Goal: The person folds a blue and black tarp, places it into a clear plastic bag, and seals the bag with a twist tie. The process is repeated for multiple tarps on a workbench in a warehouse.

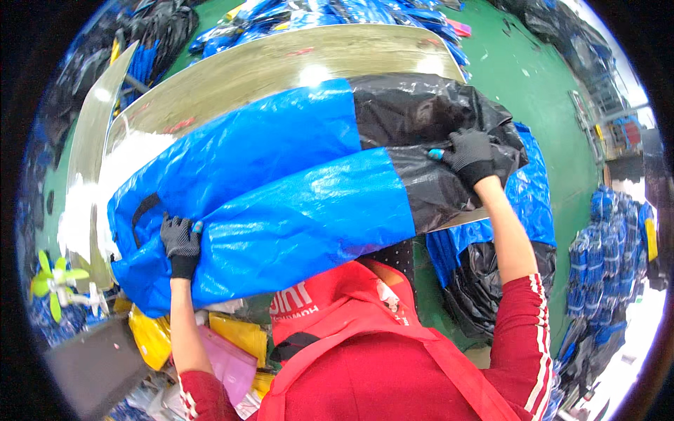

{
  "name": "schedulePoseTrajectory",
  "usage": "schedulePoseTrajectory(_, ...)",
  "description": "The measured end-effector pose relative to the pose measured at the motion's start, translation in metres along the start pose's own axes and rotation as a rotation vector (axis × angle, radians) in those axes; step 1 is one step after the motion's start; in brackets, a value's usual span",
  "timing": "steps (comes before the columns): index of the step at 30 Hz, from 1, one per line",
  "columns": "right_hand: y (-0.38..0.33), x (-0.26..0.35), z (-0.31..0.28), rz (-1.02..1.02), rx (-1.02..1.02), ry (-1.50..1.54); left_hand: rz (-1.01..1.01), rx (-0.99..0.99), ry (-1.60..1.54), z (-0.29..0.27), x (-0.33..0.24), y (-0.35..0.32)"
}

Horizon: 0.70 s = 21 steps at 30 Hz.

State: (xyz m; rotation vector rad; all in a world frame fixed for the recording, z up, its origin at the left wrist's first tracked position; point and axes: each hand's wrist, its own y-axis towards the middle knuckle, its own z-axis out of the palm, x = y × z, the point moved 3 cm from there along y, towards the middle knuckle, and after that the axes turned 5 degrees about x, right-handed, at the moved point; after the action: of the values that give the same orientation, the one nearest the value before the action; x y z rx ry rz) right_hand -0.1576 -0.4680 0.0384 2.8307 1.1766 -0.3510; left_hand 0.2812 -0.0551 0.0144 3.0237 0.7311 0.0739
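A large, glossy blue-and-black plastic tarp (pixel 295 217) lies lengthwise before me, with a fold running along its middle. Its left stretch is blue and its right end black. My left hand (pixel 180 240), in a black knit glove with a blue thumb tip, has bent fingers gripping the blue part, and creases run out from it. Just beyond that hand a short black strip (pixel 146 205) crosses the blue. On the black end rests my right hand (pixel 469 153), gloved the same way, palm down with the thumb spread from the fingers. The tarp's underside is hidden.
Beneath the tarp is a shiny work board (pixel 232 88). Blue bundles (pixel 330 12) lie beyond it; stacked blue packs (pixel 597 259) stand right. More blue-and-black sheeting (pixel 530 189) hangs at the table's right. Yellow pieces (pixel 239 335) and a small green-bladed fan (pixel 57 282) are at lower left.
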Motion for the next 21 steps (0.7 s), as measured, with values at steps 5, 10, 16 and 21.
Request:
schedulePoseTrajectory(5, -0.007, 0.002, 0.015, 0.039, -0.132, 0.006, -0.003, 0.402, 0.453, -0.073, -0.058, 0.042)
schedulePoseTrajectory(10, -0.020, 0.005, -0.014, -0.006, -0.196, 0.268, 0.807, -0.154, -0.328, -0.081, -0.254, 0.133)
schedulePoseTrajectory(16, -0.134, 0.072, -0.051, -0.424, -0.428, 0.460, 0.918, -0.018, -0.143, 0.016, -0.292, 0.140)
schedulePoseTrajectory(21, -0.128, 0.058, -0.106, -0.295, -0.506, 0.588, 1.154, 0.312, -0.694, -0.002, -0.308, 0.118)
